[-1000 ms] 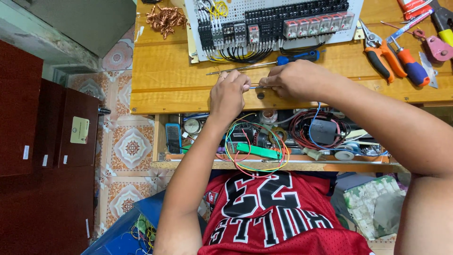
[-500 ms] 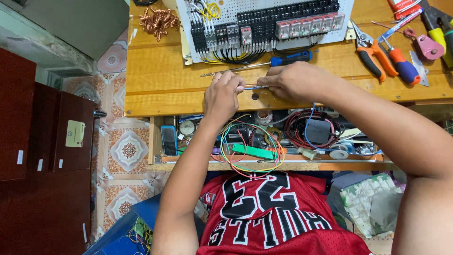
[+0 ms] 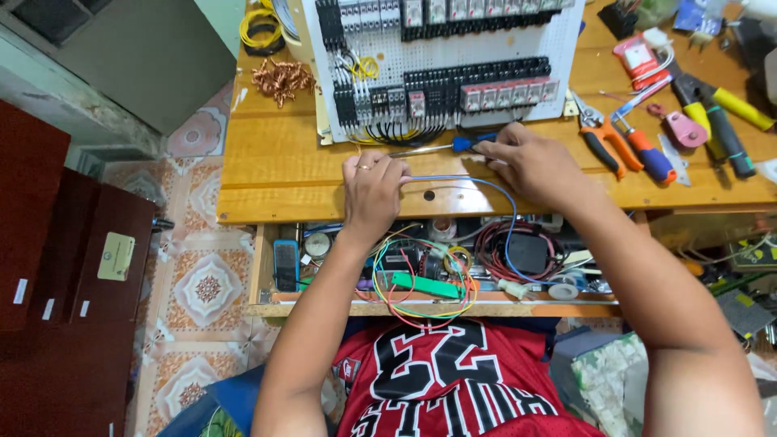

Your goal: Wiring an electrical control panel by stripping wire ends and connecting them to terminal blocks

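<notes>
Since the earlier frames the two hands have drawn apart along the counter (image 3: 275,174): a moment ago they met almost fingertip to fingertip, and now a stretch of blue wire (image 3: 453,180) runs straight between them. The left hand (image 3: 372,188) lies knuckles up near the counter's front edge, its grip closed on one end of the blue wire. The right hand (image 3: 530,162) rests further to the right and slightly higher, fingers curled down over the other part of the wire, with its grip closed on it; from beneath this hand the wire loops down over the counter's edge into the open drawer (image 3: 267,275) below. Just beyond the fingers of the right hand lies a blue-handled screwdriver (image 3: 441,147), its shaft pointing left, touching or nearly touching the fingertips; which one cannot be told. Behind the hands stands a white perforated panel (image 3: 441,61) carrying rows of black relays and terminal blocks, with yellow and black wires at its lower left. A tangle of copper wire (image 3: 281,78) sits to the panel's left. To the right lie orange-handled pliers (image 3: 603,142) and other hand tools. In the drawer a coil of coloured wires (image 3: 421,283) rests beside a green box.
</notes>
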